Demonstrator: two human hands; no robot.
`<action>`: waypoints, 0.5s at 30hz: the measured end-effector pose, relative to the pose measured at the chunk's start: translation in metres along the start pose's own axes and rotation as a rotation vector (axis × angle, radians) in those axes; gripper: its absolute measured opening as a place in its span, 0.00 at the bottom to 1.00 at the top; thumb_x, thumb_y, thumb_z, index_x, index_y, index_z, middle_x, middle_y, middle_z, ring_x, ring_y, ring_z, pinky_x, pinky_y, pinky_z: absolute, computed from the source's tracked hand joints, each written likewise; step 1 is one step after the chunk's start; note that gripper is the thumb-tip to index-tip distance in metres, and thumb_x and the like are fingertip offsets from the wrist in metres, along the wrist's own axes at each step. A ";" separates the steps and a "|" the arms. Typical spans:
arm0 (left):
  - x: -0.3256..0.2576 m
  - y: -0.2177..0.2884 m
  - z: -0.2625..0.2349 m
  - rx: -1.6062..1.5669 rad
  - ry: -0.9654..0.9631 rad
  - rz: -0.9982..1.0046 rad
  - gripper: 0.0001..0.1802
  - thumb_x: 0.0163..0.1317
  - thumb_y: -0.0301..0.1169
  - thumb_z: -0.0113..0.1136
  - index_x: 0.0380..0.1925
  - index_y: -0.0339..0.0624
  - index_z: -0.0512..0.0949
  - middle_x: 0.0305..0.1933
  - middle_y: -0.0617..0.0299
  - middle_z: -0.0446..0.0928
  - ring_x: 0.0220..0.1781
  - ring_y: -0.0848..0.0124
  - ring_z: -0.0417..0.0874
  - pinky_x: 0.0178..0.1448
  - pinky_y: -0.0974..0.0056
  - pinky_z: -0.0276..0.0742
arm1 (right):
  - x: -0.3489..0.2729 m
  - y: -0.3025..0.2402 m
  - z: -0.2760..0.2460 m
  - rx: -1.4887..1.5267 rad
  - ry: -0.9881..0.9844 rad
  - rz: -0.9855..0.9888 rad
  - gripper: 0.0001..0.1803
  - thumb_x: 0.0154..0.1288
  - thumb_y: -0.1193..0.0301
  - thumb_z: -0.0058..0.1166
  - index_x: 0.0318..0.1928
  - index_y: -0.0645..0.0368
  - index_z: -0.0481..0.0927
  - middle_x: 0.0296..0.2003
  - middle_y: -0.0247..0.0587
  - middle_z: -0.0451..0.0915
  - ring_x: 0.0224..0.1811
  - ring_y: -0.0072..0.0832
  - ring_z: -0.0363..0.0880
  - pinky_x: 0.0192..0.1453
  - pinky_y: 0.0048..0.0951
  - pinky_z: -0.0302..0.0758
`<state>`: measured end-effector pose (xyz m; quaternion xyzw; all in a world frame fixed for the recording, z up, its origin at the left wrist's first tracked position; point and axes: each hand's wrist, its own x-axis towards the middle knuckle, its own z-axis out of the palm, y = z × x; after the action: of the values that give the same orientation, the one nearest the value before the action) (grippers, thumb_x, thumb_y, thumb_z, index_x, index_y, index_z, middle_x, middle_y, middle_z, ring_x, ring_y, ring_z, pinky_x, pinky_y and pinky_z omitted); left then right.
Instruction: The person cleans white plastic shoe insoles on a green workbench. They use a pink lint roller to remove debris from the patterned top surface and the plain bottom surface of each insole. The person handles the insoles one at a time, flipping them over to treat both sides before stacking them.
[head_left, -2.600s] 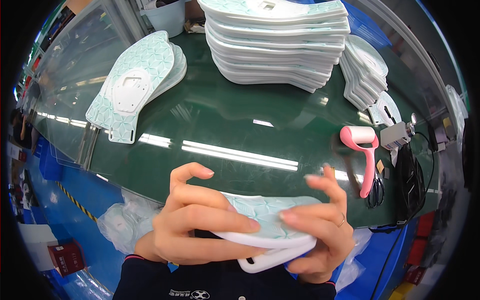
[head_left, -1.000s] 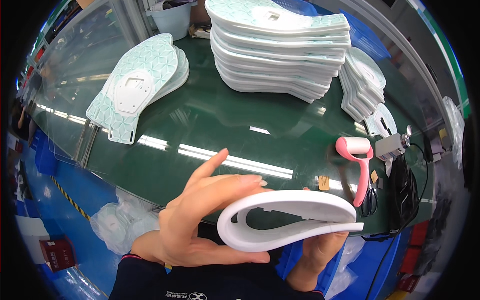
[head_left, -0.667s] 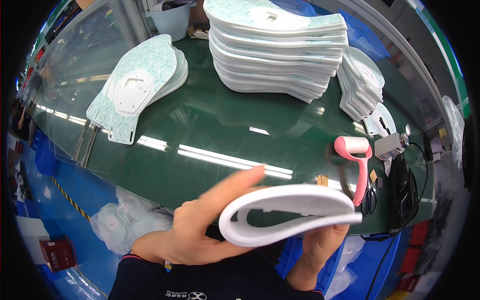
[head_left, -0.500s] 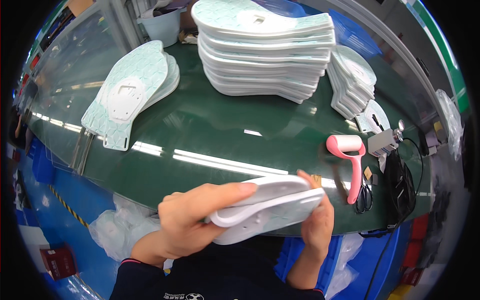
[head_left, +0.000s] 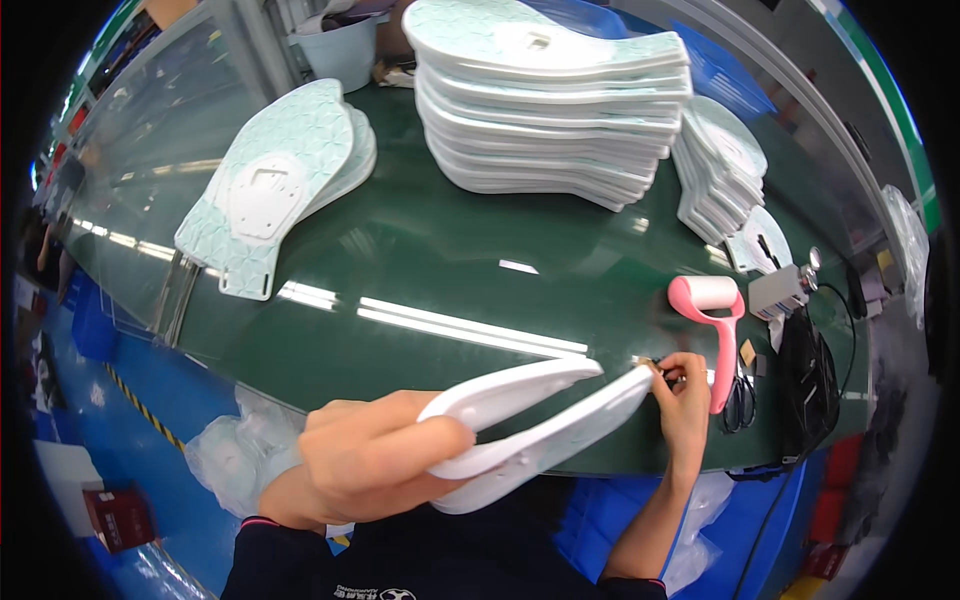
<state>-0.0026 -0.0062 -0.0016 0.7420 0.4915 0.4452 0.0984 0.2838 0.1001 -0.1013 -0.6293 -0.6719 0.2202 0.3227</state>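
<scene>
By blue floor (head_left: 155,368), glossy table (head_left: 430,245); left hand (head_left: 370,445) grips panel (head_left: 565,437).

Left hand (head_left: 375,450) curled in a grip, knuckles up, at the counter's (head_left: 430,270) near edge, wrist low beside the body. Right hand (head_left: 668,372) farther out, just inside that edge; fingertips bunched, seen small from here. Right forearm (head_left: 655,515) bare, outstretched.
</scene>
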 end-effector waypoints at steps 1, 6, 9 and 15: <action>0.001 0.003 -0.001 -0.004 0.019 -0.025 0.20 0.32 0.28 0.74 0.23 0.43 0.70 0.25 0.49 0.78 0.23 0.61 0.81 0.23 0.68 0.75 | -0.002 0.001 -0.001 0.008 0.008 -0.022 0.10 0.48 0.76 0.59 0.30 0.62 0.71 0.27 0.34 0.67 0.27 0.23 0.64 0.31 0.23 0.62; -0.004 -0.001 0.007 -0.123 0.027 0.041 0.15 0.36 0.25 0.68 0.27 0.44 0.74 0.31 0.50 0.78 0.24 0.63 0.81 0.23 0.69 0.76 | -0.020 -0.022 -0.006 0.516 0.193 -0.026 0.05 0.62 0.75 0.46 0.35 0.62 0.66 0.34 0.41 0.73 0.32 0.22 0.71 0.30 0.19 0.68; -0.011 -0.009 0.009 -0.188 0.020 0.076 0.14 0.41 0.21 0.62 0.33 0.40 0.76 0.38 0.50 0.78 0.24 0.68 0.80 0.21 0.73 0.74 | -0.045 -0.076 -0.019 0.742 0.268 -0.146 0.05 0.65 0.76 0.37 0.38 0.62 0.58 0.22 0.51 0.73 0.18 0.28 0.72 0.23 0.19 0.71; -0.004 -0.001 0.020 -0.259 -0.048 0.056 0.18 0.39 0.20 0.62 0.35 0.40 0.77 0.36 0.53 0.78 0.22 0.69 0.79 0.18 0.72 0.72 | -0.069 -0.141 0.001 0.880 0.096 -0.521 0.12 0.55 0.74 0.50 0.35 0.64 0.61 0.18 0.41 0.67 0.16 0.20 0.64 0.12 0.14 0.62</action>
<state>0.0117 -0.0034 -0.0163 0.7468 0.4065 0.4898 0.1928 0.1841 0.0168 -0.0138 -0.2549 -0.6343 0.3654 0.6318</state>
